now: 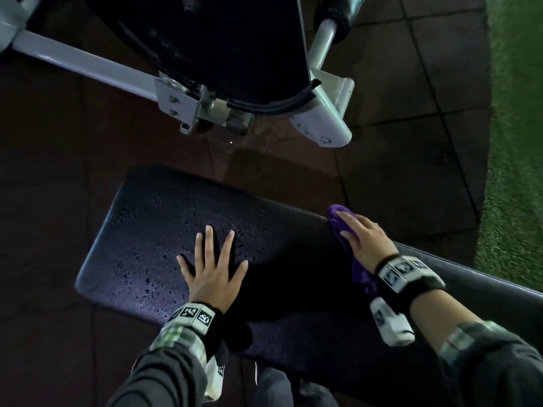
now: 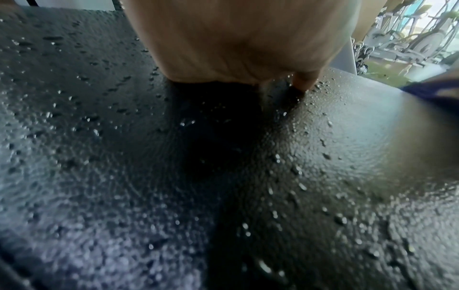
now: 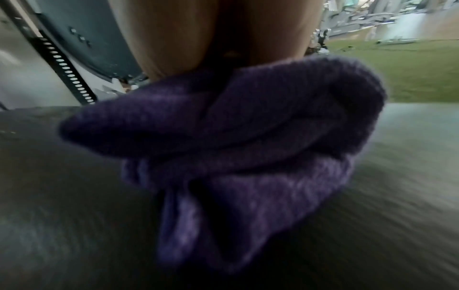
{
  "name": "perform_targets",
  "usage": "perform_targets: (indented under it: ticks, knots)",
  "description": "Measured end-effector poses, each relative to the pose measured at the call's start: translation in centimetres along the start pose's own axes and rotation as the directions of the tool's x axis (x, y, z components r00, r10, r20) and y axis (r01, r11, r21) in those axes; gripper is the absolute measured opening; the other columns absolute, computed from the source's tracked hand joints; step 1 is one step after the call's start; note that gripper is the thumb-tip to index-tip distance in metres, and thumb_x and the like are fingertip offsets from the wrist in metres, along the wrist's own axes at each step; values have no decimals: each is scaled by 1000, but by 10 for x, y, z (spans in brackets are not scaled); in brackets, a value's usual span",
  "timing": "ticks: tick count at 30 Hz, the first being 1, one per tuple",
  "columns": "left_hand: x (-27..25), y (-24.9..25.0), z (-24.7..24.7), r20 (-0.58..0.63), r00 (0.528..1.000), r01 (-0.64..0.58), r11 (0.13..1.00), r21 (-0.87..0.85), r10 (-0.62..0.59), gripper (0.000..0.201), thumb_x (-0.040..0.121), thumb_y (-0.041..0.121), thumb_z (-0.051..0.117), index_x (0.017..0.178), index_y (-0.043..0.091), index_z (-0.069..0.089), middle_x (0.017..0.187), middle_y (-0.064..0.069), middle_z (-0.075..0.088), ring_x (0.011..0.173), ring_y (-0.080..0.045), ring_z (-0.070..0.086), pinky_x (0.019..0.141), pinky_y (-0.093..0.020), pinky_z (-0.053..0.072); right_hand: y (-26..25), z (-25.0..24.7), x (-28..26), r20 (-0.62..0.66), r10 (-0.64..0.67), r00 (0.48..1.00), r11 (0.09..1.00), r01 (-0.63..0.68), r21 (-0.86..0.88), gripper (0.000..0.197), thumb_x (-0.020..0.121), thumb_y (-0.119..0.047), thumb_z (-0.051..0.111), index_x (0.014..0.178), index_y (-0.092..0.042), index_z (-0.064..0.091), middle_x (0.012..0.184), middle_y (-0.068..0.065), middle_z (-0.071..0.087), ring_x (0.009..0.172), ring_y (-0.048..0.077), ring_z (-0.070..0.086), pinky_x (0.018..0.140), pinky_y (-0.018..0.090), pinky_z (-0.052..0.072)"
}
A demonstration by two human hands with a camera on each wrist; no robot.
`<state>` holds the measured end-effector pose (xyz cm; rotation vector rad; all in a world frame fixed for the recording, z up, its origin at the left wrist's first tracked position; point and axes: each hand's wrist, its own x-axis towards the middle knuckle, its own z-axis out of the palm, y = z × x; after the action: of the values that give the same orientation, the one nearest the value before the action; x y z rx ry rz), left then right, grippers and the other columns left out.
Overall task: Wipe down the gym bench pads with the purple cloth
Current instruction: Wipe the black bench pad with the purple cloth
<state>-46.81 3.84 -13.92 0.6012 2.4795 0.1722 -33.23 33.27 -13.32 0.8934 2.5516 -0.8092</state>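
A black bench pad (image 1: 141, 230) fills the middle of the head view, speckled with water droplets on its left part. My left hand (image 1: 213, 265) lies flat on it, fingers spread and straight. In the left wrist view the palm (image 2: 243, 39) presses the wet pad (image 2: 124, 157). The bunched purple cloth (image 1: 338, 220) lies at the pad's far right edge under my right hand (image 1: 364, 233), whose fingers lie over it. The right wrist view shows the cloth (image 3: 236, 137) crumpled beneath the hand (image 3: 174, 39) on the dark pad (image 3: 62, 186), blurred.
Beyond the pad stands a white metal machine frame (image 1: 320, 121) with another black pad (image 1: 220, 48) tilted up. Dark rubber floor tiles (image 1: 411, 142) surround the bench. Green turf (image 1: 514, 142) runs along the right side.
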Motion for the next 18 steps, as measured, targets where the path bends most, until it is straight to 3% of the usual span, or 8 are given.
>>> perform_targets:
  ticks: [4, 5, 7, 10, 14, 18]
  knots:
    - [-4, -26, -12, -141, 990, -18, 1000, 24, 21, 71, 84, 68, 22, 150, 43, 14, 162, 6, 0, 147, -18, 8, 116, -52, -2, 26, 4, -34, -130, 32, 991, 999, -32, 9, 48, 96, -20, 48, 142, -21, 35, 141, 21, 41, 130, 42, 36, 110, 49, 26]
    - [-4, -37, -16, -157, 987, 39, 999, 18, -36, 74, 83, 69, 22, 151, 41, 14, 162, 5, -1, 148, -19, 5, 117, -52, -2, 26, 6, -35, -114, 62, 992, 998, -62, -2, 49, 96, -20, 46, 143, -21, 33, 145, 19, 37, 134, 41, 31, 113, 49, 21]
    - [-6, -59, -21, -163, 972, 170, 985, -6, -169, 79, 80, 75, 14, 151, 43, 4, 160, 10, -16, 147, -14, -15, 116, -52, -10, 19, 8, -28, -101, 111, 989, 993, -113, -15, 49, 97, -20, 44, 144, -22, 32, 147, 18, 33, 135, 40, 26, 114, 49, 18]
    - [-10, -74, -23, -103, 973, 205, 979, -9, -205, 80, 75, 81, 7, 146, 49, -11, 152, 18, -32, 138, -8, -34, 112, -49, -20, -13, 5, -1, -80, 102, 992, 994, -104, -25, 46, 97, -20, 42, 143, -21, 36, 144, 18, 38, 131, 40, 31, 110, 43, 22]
    - [-8, -72, -25, -60, 979, 197, 980, -6, -197, 78, 73, 83, 2, 142, 52, -19, 148, 19, -38, 137, -8, -38, 105, -42, -31, -100, 18, 41, 16, -104, 994, 989, 105, -107, 49, 99, -23, 37, 146, -25, 25, 149, 15, 28, 135, 35, 26, 110, 37, 17]
    - [-7, -74, -27, -38, 980, 195, 981, -11, -195, 77, 72, 83, 1, 140, 54, -22, 148, 20, -39, 136, -8, -40, 101, -38, -36, -162, 64, 43, 142, -320, 937, 897, 348, -274, 66, 92, -10, 35, 148, -30, 8, 156, 12, 6, 140, 46, 4, 113, 58, 13]
